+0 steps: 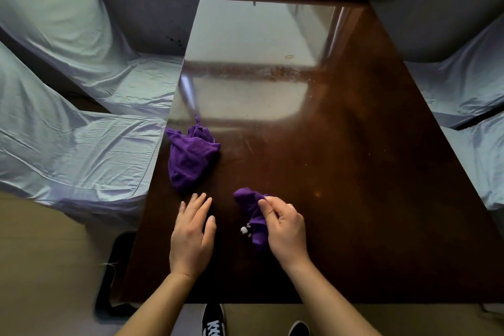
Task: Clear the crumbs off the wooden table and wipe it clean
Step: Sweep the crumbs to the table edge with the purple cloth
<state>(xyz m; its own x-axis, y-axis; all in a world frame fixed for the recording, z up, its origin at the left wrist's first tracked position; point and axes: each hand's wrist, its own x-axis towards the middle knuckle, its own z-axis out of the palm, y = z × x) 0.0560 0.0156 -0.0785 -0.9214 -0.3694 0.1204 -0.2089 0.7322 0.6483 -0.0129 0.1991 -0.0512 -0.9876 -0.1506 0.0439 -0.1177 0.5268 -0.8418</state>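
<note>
Here the right hand (283, 229) pinches a small purple cloth (252, 215) near the bench's (354, 172) front edge, white crumbs (244, 230) just left of it. The left hand (192, 237) lies flat, fingers spread, holding nothing; a larger purple cloth (189, 161) sits crumpled by the left edge.

Crumbs (244, 230) on table (354, 172), between hands; cloth (188, 161) behind.

My right hand (286, 229) hides part of the small purple cloth (252, 213). The white crumbs (244, 230) just left of that cloth are too small to count. My shoes (214, 320) are cut off by the bottom edge.
</note>
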